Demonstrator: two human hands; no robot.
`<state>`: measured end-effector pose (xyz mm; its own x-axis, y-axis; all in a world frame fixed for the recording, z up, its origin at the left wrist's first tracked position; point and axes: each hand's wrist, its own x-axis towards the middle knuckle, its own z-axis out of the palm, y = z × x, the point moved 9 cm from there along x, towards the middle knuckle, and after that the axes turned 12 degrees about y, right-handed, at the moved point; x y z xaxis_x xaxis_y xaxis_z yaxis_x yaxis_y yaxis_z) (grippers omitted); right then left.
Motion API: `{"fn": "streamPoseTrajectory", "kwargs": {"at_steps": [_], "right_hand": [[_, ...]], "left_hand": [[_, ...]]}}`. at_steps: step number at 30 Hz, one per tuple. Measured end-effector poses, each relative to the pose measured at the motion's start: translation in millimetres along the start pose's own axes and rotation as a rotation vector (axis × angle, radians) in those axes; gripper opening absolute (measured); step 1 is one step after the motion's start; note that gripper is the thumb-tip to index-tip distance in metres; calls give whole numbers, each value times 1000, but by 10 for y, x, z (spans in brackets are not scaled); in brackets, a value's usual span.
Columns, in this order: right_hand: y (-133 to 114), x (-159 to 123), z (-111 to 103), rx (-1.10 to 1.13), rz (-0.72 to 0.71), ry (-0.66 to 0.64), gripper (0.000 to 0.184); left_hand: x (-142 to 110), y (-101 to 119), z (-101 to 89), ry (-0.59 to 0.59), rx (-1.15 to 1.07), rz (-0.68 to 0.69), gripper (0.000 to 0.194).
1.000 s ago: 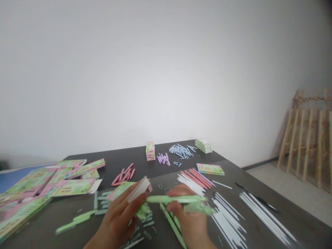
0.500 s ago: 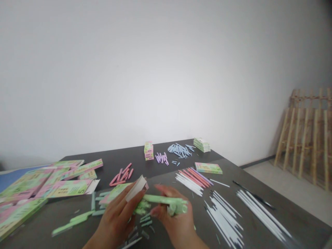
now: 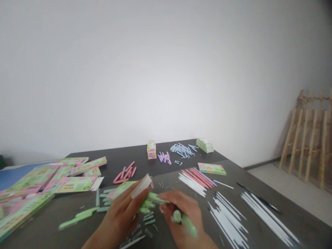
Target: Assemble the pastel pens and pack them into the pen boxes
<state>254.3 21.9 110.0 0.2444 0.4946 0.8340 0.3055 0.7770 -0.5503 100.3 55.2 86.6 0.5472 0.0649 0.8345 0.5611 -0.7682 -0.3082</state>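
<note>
My left hand (image 3: 121, 214) grips an open cardboard pen box (image 3: 129, 188), green and pink, with its white flap (image 3: 141, 186) raised at the open end. My right hand (image 3: 183, 218) is closed round a pale green pen (image 3: 185, 221), whose front end (image 3: 155, 197) sits at the box's mouth. Both hands hover low over the dark table (image 3: 259, 228), near its front edge. Short green pen parts (image 3: 147, 221) lie scattered right under the hands.
Flat green-pink boxes (image 3: 38, 183) are piled at the left. White refills (image 3: 228, 218) lie to the right, coloured ones (image 3: 198, 176) behind them. Pink caps (image 3: 124, 172), purple caps (image 3: 164, 157), blue parts (image 3: 183, 149) and box stacks (image 3: 151, 149) sit farther back. Wooden racks (image 3: 308, 138) lean on the wall.
My right hand has pulled back toward me and turned the green pen from lying crosswise to pointing into the box's open end. The left hand has kept the box in place.
</note>
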Motion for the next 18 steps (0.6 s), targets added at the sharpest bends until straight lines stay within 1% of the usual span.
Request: {"fn": "streamPoseTrajectory", "kwargs": {"at_steps": [1, 4, 5, 8, 11, 14, 18], "right_hand": [[27, -21, 20, 9, 18, -2, 14], [113, -39, 32, 15, 88, 35, 6], [130, -33, 36, 12, 106, 41, 7], [141, -7, 43, -24, 125, 47, 17], [171, -12, 30, -66, 167, 59, 23], [243, -49, 41, -50, 250, 49, 24], [400, -129, 138, 33, 419, -10, 25]], "left_hand": [[13, 21, -9, -1, 0, 1, 72], [54, 86, -55, 23, 10, 21, 69], [67, 102, -66, 33, 14, 27, 68], [98, 134, -84, 65, 16, 40, 67], [111, 149, -98, 100, 13, 59, 66], [100, 146, -111, 106, 18, 69, 64], [93, 175, -136, 85, 54, 95, 62]]}}
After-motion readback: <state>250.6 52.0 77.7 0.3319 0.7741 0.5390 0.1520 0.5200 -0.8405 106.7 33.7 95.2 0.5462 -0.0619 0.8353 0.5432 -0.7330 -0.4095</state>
